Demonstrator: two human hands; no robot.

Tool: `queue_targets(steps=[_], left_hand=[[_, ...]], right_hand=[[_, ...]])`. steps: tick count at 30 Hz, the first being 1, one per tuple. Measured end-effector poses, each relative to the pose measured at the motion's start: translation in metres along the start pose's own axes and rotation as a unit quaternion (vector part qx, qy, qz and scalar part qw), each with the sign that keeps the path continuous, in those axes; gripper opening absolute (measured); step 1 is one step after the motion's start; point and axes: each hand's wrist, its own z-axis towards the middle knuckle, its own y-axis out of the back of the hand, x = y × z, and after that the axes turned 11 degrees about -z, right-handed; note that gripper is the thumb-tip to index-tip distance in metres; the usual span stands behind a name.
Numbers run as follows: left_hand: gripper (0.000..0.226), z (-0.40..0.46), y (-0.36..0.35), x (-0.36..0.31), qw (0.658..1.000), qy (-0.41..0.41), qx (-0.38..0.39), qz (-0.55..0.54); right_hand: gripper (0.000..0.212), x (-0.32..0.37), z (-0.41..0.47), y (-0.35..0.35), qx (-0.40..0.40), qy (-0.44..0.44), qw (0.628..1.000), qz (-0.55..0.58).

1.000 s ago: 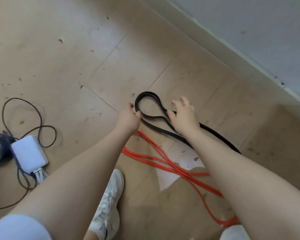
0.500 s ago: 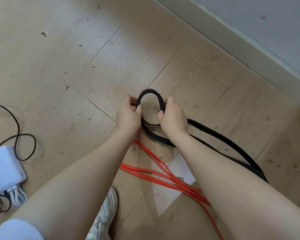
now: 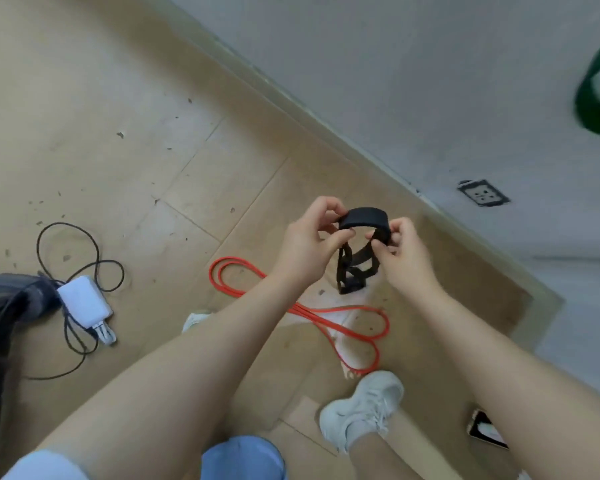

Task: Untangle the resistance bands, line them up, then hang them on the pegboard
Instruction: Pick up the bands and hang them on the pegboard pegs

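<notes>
Holding the black band (image 3: pixel 362 218) up in the air, both hands grip its top loop. The left hand (image 3: pixel 310 244) pinches the left end of the loop between thumb and fingers, and the right hand (image 3: pixel 407 252) pinches the right end in the same way, so the loop arches between them. The rest of the black band hangs down twisted between the two wrists, and its lower end reaches the floor (image 3: pixel 125 91) or nearly; I cannot tell which. The red band (image 3: pixel 302 311) lies loose on the floor below the left forearm, not touched by any hand, with one loop to the left and another near the white shoe (image 3: pixel 364 407). Well apart, at the floor's left edge, a white charger (image 3: pixel 84 303) lies with its black cable (image 3: pixel 80 258). A green object (image 3: pixel 596 95), blurred, is on the wall (image 3: pixel 430 81) at the right.
</notes>
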Motion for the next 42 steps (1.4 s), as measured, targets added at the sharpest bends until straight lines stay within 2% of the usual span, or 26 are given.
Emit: queue_targets(steps=[3, 7, 13, 17, 22, 24, 28, 31, 34, 38, 42], left_hand=[[0.023, -0.04, -0.015, -0.101, 0.998, -0.031, 0.048, 0.017], [0.019, -0.084, -0.022, -0.218, 0.995, -0.064, 0.071, 0.019], [0.024, -0.144, -0.032, -0.345, 0.984, -0.141, 0.103, 0.026], [0.021, -0.177, -0.037, -0.406, 0.959, -0.232, 0.139, 0.08], [0.017, -0.207, -0.05, -0.459, 0.919, -0.305, 0.218, 0.122], [0.017, -0.211, -0.058, -0.476, 0.914, -0.311, 0.234, 0.117], [0.025, -0.225, -0.089, -0.5, 0.883, -0.337, 0.298, 0.135], [0.016, -0.239, -0.121, -0.515, 0.881, -0.332, 0.318, 0.11], [0.012, -0.246, -0.159, -0.529, 0.883, -0.332, 0.322, 0.079], [0.013, -0.252, -0.214, -0.55, 0.89, -0.34, 0.299, 0.051], [0.015, -0.247, -0.262, -0.575, 0.883, -0.384, 0.265, 0.041]], right_hand=[[0.02, 0.04, -0.055, 0.089, -0.039, -0.007, 0.999, 0.017], [0.018, 0.09, -0.122, 0.177, -0.08, 0.005, 0.996, 0.027], [0.018, 0.16, -0.208, 0.253, -0.127, 0.052, 0.983, 0.123], [0.013, 0.194, -0.261, 0.286, -0.16, 0.071, 0.972, 0.159], [0.011, 0.215, -0.318, 0.32, -0.174, 0.141, 0.961, 0.16], [0.008, 0.212, -0.333, 0.331, -0.208, 0.144, 0.951, 0.179], [0.019, 0.196, -0.361, 0.358, -0.299, 0.137, 0.907, 0.261], [0.018, 0.18, -0.379, 0.384, -0.316, 0.162, 0.894, 0.273], [0.017, 0.16, -0.39, 0.417, -0.32, 0.192, 0.888, 0.268], [0.017, 0.137, -0.396, 0.473, -0.363, 0.211, 0.861, 0.285], [0.017, 0.124, -0.394, 0.532, -0.381, 0.24, 0.844, 0.292]])
